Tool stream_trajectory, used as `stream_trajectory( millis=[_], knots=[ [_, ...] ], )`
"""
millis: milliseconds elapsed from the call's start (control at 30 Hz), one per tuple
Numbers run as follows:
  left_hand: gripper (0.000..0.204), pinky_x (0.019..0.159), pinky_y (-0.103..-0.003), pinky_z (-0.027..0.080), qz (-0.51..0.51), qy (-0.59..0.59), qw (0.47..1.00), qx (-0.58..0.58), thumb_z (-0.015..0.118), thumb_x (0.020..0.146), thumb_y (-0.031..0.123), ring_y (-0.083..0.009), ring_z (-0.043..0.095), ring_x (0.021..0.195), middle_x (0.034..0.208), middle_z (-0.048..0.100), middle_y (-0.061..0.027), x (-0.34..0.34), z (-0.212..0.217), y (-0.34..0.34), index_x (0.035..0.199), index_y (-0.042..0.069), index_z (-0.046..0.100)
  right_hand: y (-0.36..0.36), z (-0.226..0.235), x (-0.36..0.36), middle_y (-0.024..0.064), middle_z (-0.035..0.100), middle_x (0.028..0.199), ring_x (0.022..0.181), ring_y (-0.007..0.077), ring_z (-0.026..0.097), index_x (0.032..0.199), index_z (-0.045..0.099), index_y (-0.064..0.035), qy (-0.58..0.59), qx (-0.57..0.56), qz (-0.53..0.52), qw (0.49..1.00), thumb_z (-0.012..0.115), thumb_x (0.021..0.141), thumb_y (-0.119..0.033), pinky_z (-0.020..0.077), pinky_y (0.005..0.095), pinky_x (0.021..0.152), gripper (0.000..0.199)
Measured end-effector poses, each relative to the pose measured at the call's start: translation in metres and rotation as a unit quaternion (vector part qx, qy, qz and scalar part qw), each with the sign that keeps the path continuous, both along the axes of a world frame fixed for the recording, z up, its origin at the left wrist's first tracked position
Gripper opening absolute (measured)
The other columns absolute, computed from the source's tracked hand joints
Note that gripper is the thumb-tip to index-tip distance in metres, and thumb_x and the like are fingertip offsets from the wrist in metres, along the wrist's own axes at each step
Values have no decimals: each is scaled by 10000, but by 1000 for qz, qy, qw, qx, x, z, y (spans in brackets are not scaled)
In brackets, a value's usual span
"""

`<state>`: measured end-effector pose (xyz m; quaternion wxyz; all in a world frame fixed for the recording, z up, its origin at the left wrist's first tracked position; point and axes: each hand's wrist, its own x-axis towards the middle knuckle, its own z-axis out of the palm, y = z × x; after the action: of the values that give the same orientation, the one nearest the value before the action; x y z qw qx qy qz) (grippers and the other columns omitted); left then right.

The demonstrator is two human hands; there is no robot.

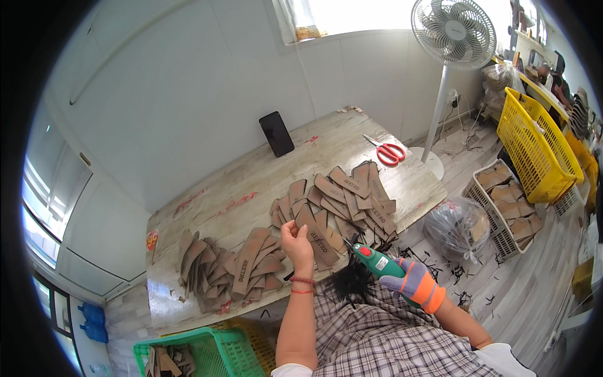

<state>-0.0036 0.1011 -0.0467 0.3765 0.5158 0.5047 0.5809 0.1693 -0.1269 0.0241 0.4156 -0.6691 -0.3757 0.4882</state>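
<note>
Your left hand (pixel 296 244), bare, with red bands at the wrist: fingers curled nearly closed, thumb tip at the left edge of a long brown strip (pixel 320 248) with dark lettering; whether it pinches the strip cannot be told. Your right hand (pixel 419 286), in an orange and purple glove: closed around a green handheld tool (pixel 380 262) with a red button, its slim tip pointing toward the strip's right side; contact unclear. The strip itself: at the near edge of your pale, worn tabletop (pixel 339 141), between your two hands. Beyond it and to its right, one loose heap of similar brown strips (pixel 361 198); to your left, overlapping stacks of brown pieces (pixel 210 264). At your lap, a tuft of black scraps (pixel 353 281) on your plaid apron (pixel 370 339). Toward the table's far side, one dark phone (pixel 276 134), standing tilted, and red-handled scissors (pixel 391 154), blades slightly parted. On the floor to your right, a clear plastic bag (pixel 453 227) beside a pale crate (pixel 485 221) of brown pieces, then a yellow basket (pixel 534 154). Lower left, a green basket (pixel 233 352) holding more pieces. Behind the table, one white standing fan (pixel 453 31).
</note>
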Motion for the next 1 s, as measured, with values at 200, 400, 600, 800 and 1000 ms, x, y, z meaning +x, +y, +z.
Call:
stream_trajectory(
  millis=[200, 400, 600, 800, 1000],
  knots=[
    [39, 637, -219, 445, -144, -271, 947, -93, 637, 902, 24, -75, 559, 672, 836, 663, -26, -7, 40, -52, 908, -14, 641, 9, 1, -13, 20, 649, 697, 555, 75, 576, 1110, 633, -13, -43, 21, -21, 999, 813, 774, -358, 485, 240, 535, 514],
    [38, 637, -220, 463, -159, -332, 923, -108, 680, 878, 42, -79, 593, 680, 838, 687, -27, 8, 52, -71, 906, 25, 661, 6, -1, -14, 31, 662, 756, 569, 81, 581, 1114, 630, 1, -28, 66, -42, 997, 813, 775, -359, 499, 247, 562, 527],
    [60, 608, -211, 437, -186, -372, 894, -169, 703, 866, 59, -72, 569, 647, 832, 688, -15, 19, 44, -78, 912, 46, 668, 4, 24, -15, 17, 648, 763, 586, 53, 565, 1114, 611, 3, 13, 48, -50, 998, 806, 797, -268, 462, 213, 534, 460],
    [64, 614, -209, 431, -231, -362, 881, -199, 695, 873, 62, -71, 564, 660, 833, 682, -11, 21, 44, -93, 927, 40, 669, 2, 12, -11, 39, 655, 815, 610, 78, 580, 1187, 564, 37, 84, 64, -68, 992, 775, 824, -204, 469, 227, 540, 484],
    [48, 649, -206, 445, -253, -329, 888, -200, 670, 888, 44, -72, 568, 687, 838, 673, -15, 19, 50, -106, 928, 23, 655, 3, 18, -8, 42, 652, 822, 595, 85, 581, 1183, 557, 36, 71, 66, -59, 993, 771, 826, -189, 465, 227, 531, 473]
  ],
)
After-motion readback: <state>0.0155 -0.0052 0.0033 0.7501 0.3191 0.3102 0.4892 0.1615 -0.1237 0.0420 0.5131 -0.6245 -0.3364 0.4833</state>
